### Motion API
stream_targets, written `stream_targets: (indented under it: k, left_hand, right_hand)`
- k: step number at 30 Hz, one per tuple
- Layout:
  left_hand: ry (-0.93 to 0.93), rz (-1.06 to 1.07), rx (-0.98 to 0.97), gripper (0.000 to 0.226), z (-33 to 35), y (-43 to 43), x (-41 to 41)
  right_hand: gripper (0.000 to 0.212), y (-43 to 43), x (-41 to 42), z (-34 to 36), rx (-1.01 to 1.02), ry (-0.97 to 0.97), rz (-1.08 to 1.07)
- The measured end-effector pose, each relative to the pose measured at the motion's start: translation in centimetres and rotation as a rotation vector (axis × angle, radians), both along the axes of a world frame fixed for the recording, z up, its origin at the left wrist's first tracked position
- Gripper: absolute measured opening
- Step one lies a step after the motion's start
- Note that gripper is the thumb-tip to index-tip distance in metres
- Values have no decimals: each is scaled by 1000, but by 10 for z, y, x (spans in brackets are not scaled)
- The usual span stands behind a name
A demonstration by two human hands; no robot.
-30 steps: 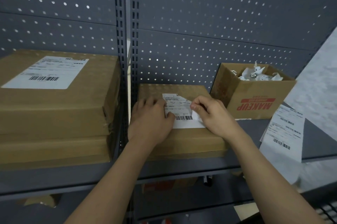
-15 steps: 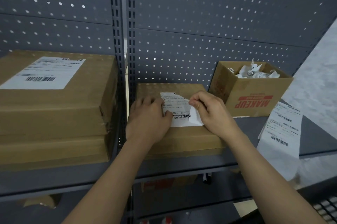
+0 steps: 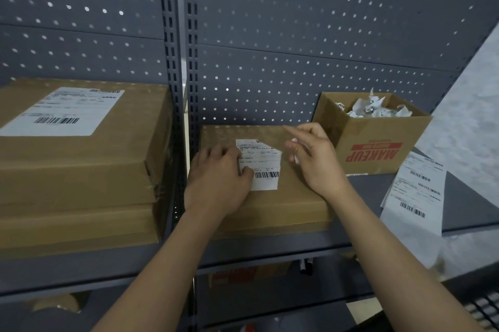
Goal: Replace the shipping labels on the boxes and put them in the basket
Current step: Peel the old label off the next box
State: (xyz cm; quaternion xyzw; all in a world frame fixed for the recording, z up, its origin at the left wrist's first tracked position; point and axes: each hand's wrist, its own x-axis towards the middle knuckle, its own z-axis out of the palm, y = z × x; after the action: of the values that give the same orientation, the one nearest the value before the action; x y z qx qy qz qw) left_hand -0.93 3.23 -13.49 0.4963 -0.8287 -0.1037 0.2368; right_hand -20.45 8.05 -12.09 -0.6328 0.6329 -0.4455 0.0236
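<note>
Two bare forearms of mine reached up from the bottom of the view to the grey shelf (image 3: 372, 187). My left hand (image 3: 218, 183) lay palm down on the flat cardboard box (image 3: 291, 204) at the shelf's front edge. Its fingers (image 3: 213, 154) were laid flat and close together on the box top, and the thumb pressed on the left edge of the shipping label (image 3: 263, 167). That label was stuck on top of the box, barcode toward me; its upper right corner was torn away, leaving a ragged edge.

My right hand (image 3: 316, 158) hovered just above the box, to the right of the label and clear of it. A bit of white showed between thumb and fingers, perhaps a scrap of label pinched there, but the blur kept me from telling.

To the right, a sheet of fresh labels (image 3: 415, 191) lay on the shelf and hung over its front edge. Behind my right hand stood an open carton (image 3: 378, 153) printed MAKEUP upside down, with crumpled paper (image 3: 372, 110) inside. In the left bay, across the upright post (image 3: 178, 61), two larger boxes (image 3: 81, 177) were stacked, the top one bearing a whole label (image 3: 62, 111). A grey perforated back panel (image 3: 297, 34) closed the rack behind everything.
</note>
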Motion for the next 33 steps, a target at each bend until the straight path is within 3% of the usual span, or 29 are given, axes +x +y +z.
stream_targets:
  k: [3,6,15,21,26,30,33]
  left_hand:
    - [1,-2,2,42,0,0,0]
    - [-4,-2,1,42,-1,-1,0]
    - [7,0,5,43,-3,-2,0]
    - [8,0,10,43,-2,-2,0]
    - [11,-3,6,43,-3,-2,0]
    - [8,-3,2,44,-3,-2,0]
    - [8,-3,4,45,-4,-2,1]
  right_hand:
    - [43,1,-1,0,41,87,-23]
    - [35,1,0,1,41,94,-45]
    - [26,1,3,3,65,-78,-77]
    - [57,1,5,5,41,-145,-129]
    - [17,-5,-2,0,99,16,-178]
    - [45,-6,-3,-1,127,72,-186]
    - [44,-7,-2,1,142,76,-168]
